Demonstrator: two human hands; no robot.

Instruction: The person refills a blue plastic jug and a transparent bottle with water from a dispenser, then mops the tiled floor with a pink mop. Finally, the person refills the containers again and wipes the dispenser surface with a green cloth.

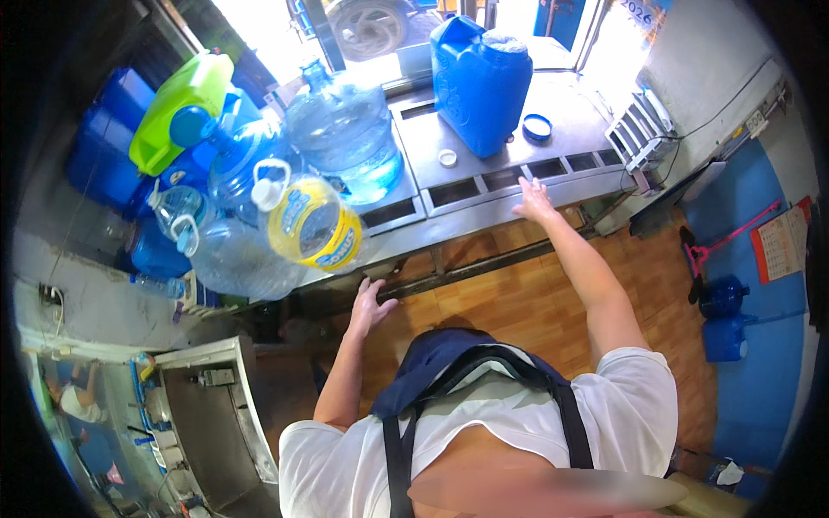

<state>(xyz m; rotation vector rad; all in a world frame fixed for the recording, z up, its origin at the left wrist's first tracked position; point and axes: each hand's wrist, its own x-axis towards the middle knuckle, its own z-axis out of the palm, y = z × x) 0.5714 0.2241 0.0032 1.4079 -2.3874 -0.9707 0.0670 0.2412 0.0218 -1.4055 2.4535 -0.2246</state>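
Note:
My right hand (535,201) reaches over the front edge of the metal counter (518,186), fingers apart and holding nothing. Beyond it stands a blue jerrycan (481,86), upright, its top opening covered with whitish foam. A blue screw cap (537,128) lies on the counter to the jerrycan's right, and a small white cap (447,158) to its left. My left hand (371,308) hangs in front of the counter, open and without anything in it. Nearest to that hand is a clear bottle with a yellow label (315,226) and a white handle.
Large clear water jugs (341,129) and several other bottles crowd the counter's left end. A green container (180,112) leans among them. A metal sink (211,432) stands at lower left. White slatted object (641,134) sits at the counter's right end; blue containers (724,319) stand by the right wall.

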